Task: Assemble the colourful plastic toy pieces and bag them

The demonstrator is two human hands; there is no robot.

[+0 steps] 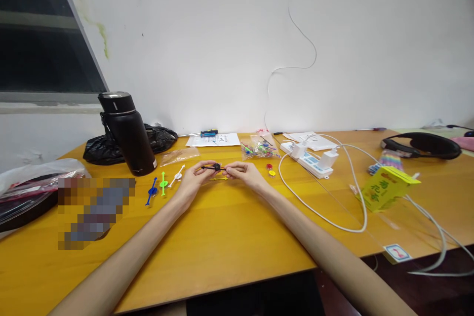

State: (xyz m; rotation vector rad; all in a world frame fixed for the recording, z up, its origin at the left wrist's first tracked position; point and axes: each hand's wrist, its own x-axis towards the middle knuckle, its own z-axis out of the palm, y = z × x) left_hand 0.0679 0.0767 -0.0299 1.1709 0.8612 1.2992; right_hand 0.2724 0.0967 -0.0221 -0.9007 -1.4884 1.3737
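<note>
Between my two hands is a black arrow spinner (217,166) with a round centre, held just over the table. My left hand (193,177) pinches its left side, and my right hand (244,173) has thumb and fingers closed on its right end. Beneath it, a yellow arrow (219,178) lies on the wood, partly hidden. Left of my left hand lie a white arrow spinner (178,177), a green arrow spinner (163,184) and a blue arrow spinner (152,191). A red disc (269,166) and a yellow disc (272,173) rest right of my right hand.
Behind my hands lies a clear bag of coloured parts (261,147). A power strip (307,160) with white cables and a yellow box (387,188) occupy the right. A black bottle (128,133) stands at left. A screwdriver (209,133) lies on paper by the wall.
</note>
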